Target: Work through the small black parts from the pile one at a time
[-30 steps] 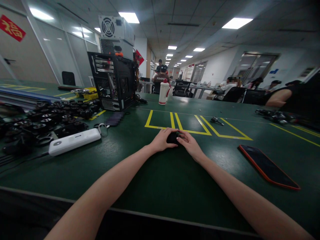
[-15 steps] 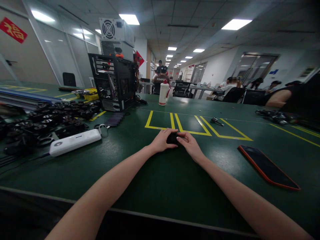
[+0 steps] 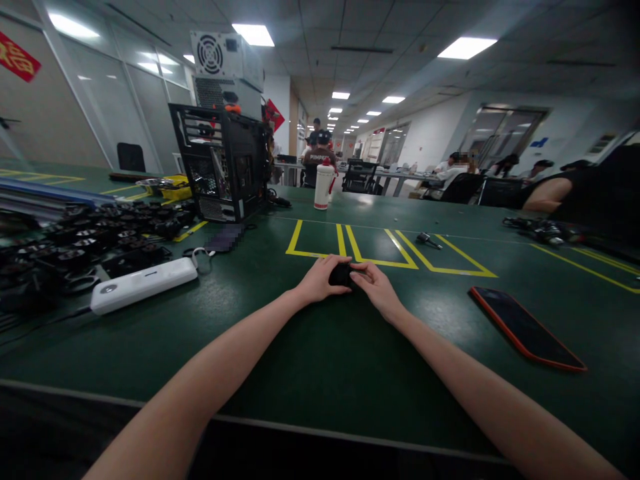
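A small black part (image 3: pixel 341 275) sits between my two hands, low over the green table (image 3: pixel 320 360); its exact kind is too dark to make out. My left hand (image 3: pixel 320 279) is closed around its left side, thumb below and fingers above. From the right, my right hand (image 3: pixel 374 283) pinches at its edge with thumb and fingertips. Beyond the hands, yellow tape outlines (image 3: pixel 350 257) mark the tabletop. A small black metal-tipped piece (image 3: pixel 429 240) lies inside the right-hand outline.
An orange-edged phone (image 3: pixel 525 328) lies at right. To the left are a white power strip (image 3: pixel 145 285), a heap of black parts (image 3: pixel 90 240) and an open computer case (image 3: pixel 225 160). A white bottle (image 3: pixel 324 187) stands farther back. People sit in the background.
The view has turned slightly to the right, so everything appears shifted a little left. Both hands keep their hold on the black part, with hardly any finger movement visible.
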A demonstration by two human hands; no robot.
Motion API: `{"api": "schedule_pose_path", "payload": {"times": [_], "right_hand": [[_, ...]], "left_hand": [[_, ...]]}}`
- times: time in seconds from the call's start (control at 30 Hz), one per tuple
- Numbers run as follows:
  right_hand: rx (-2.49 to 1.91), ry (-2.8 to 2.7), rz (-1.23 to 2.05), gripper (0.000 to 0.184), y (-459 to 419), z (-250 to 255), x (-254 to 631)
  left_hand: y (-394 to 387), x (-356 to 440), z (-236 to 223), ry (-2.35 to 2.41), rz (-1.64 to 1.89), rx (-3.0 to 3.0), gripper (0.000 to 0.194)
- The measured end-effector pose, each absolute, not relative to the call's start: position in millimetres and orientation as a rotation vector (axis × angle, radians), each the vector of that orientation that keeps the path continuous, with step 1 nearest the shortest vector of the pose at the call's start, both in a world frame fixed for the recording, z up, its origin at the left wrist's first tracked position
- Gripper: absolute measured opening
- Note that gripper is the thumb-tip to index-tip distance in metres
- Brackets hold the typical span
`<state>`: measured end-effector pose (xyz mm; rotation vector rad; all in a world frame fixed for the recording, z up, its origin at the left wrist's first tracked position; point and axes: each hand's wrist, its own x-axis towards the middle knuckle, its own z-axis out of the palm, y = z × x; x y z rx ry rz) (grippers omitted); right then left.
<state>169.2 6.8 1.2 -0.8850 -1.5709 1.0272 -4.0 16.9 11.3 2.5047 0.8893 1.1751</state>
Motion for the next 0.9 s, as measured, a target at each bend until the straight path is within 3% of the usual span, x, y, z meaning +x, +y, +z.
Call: {"api": "schedule_pose_path", "payload": {"times": [0.37, 0.57, 0.9], "right_hand": [[-0.862, -1.614, 1.081, 0.032, 1, 4, 169], [-0.908, -1.625, 0.973, 0.022, 3, 2, 168], [-0.868, -1.603, 1.092, 0.035, 4, 1, 170]], "left_hand": [[17, -4, 12, 0.885, 1.170, 2.498, 0.062], [16, -3, 12, 0.910, 1.165, 2.503, 0.062], [14, -4, 14, 0.885, 1.166, 2.477, 0.061]]}}
